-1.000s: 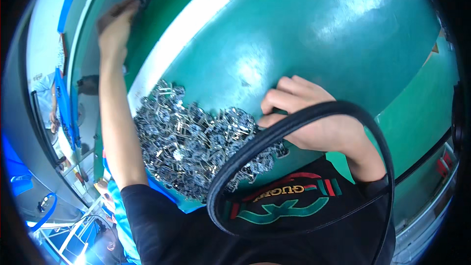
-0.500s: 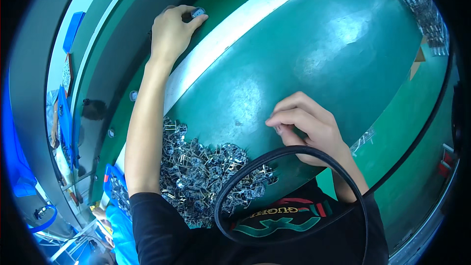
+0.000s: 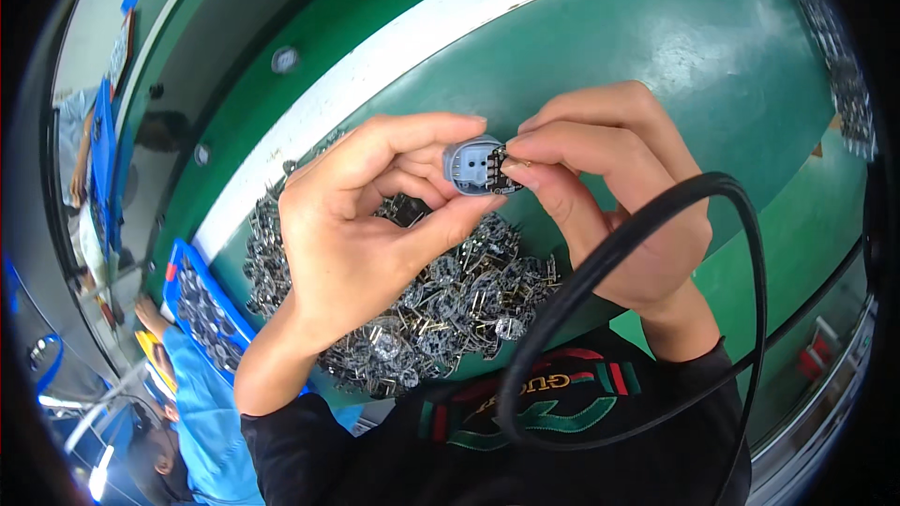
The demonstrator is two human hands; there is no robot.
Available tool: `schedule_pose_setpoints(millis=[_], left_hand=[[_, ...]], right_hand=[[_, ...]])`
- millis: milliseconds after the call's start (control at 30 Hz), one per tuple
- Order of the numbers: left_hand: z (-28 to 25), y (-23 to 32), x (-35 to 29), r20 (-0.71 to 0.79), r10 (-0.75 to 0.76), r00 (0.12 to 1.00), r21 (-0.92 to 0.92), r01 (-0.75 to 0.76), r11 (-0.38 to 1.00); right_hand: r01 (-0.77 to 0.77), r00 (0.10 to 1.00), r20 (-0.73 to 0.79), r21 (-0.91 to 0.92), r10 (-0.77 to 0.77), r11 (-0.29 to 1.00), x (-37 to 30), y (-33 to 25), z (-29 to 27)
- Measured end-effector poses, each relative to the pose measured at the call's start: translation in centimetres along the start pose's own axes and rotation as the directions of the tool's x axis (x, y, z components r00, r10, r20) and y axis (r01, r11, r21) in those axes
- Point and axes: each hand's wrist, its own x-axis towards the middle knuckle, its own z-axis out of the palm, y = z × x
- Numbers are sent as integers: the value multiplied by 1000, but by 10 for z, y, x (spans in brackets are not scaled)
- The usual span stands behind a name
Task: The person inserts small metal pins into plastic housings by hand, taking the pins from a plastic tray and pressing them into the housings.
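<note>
My left hand (image 3: 347,201) grips a small rounded grey plastic housing (image 3: 467,161) between thumb and fingers, its open side facing up. In my right hand (image 3: 623,187) a small black circuit board (image 3: 498,170) is pinched by thumb and fingertips. The board meets the right side of the housing; how deep it sits inside cannot be made out. Below both hands lies a heap of small circuit boards with metal pins (image 3: 455,305) on the green work table (image 3: 600,56).
A green conveyor belt (image 3: 337,23) carrying small grey housings (image 3: 284,60) runs beyond the white table edge (image 3: 375,56). A blue tray (image 3: 176,292) of dark parts stands left. A black cable (image 3: 750,234) loops before my right arm. A person in blue (image 3: 211,422) sits lower left.
My left hand has come back from over the conveyor belt with the grey housing. My right hand has risen slightly, and its circuit board now meets the housing.
</note>
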Motion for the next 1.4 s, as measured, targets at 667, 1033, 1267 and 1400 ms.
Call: schedule_pose_setpoints(millis=[667,1033,1267,1400], left_hand=[[-69,-28,23,-314,-46,948,185,109,977],[-185,-131,133,-517,88,851,479,203,854],[-126,-84,117,-325,172,930,702,115,703],[-112,-82,113,77,144,987,783,-149,603]], right_hand=[[19,936,353,-55,1,998,-12,12,-7],[-126,806,586,38,80,991,-69,10,-35],[-405,797,395,-211,457,889,-69,13,-53],[-323,908,280,-8,312,946,-47,23,-50]])
